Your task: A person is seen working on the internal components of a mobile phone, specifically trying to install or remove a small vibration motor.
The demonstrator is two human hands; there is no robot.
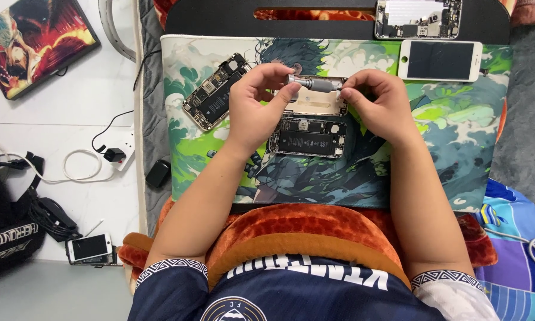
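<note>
Above the middle of the green illustrated mat, the left hand and right hand both grip a slim grey metal screwdriver over an opened phone.

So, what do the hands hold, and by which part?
Both hands hold a small grey screwdriver level above an opened phone: left hand at one end, right hand at the other.

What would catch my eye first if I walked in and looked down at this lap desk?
Both hands, left hand and right hand, pinch a small grey screwdriver level between their fingers at the centre of a bright illustrated mat. Directly beneath lies an opened phone with its battery showing. Another opened phone lies tilted at the left, and a white phone screen at the upper right.
</note>
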